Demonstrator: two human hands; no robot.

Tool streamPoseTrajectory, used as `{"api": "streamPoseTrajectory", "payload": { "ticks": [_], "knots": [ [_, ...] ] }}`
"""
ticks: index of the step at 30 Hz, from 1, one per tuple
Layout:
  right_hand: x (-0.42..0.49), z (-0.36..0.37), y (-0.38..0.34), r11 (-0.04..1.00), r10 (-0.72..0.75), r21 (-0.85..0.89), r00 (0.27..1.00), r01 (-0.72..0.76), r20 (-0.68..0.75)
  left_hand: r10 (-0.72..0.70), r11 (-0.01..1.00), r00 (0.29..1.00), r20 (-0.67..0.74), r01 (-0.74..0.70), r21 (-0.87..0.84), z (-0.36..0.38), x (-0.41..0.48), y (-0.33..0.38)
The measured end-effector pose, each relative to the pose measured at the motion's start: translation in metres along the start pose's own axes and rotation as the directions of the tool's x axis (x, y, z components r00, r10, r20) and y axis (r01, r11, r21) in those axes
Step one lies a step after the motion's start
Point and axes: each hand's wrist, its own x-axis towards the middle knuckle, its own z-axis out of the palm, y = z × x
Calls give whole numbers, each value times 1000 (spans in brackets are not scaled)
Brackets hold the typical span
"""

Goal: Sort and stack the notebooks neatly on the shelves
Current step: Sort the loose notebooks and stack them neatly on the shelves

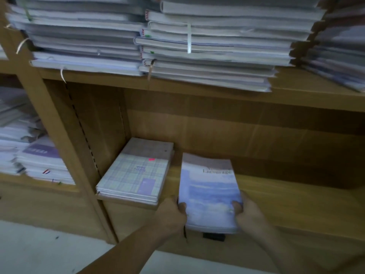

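On lower shelf (276,190), front edge: blue notebook stack (209,192), near end overhanging the edge, far end pointing at the back panel. Left hand (171,212) and right hand (248,214) clasp its two near corners, thumbs on the cover, fingers hidden beneath; the bulk lies beyond the grip. Plaid stack (136,173) sits just beside, toward the left corner. Risk, judged: released early, it tips off the edge; pushed askew, it nudges the plaid one.

Dim, bluish cast; motion blur throughout; wide-angle bending at edges.
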Motion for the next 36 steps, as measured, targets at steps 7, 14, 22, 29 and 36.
{"api": "streamPoseTrajectory", "payload": {
  "ticks": [7, 14, 22, 29, 36],
  "knots": [
    [14, 9, -17, 998, 53, 42, 998, -51, -33, 6, 997, 995, -96, -13, -70, -19, 1, -2],
    [30, 21, -28, 996, 84, 11, 992, -83, -95, 124, 963, 992, 11, -123, 239, -28, -20, -35],
    [23, 12, -23, 985, 14, -173, 999, -21, -42, 240, 969, 968, -76, -234, 78, -25, -20, -63],
    [1, 8, -17, 955, -94, -253, 966, 155, 239, 209, 976, 965, -156, -196, 97, -18, -11, -64],
    [1, 18, -14, 943, -162, -284, 985, 171, 55, 156, 983, 962, -225, -173, -59, -13, -4, -64]
  ]
}}
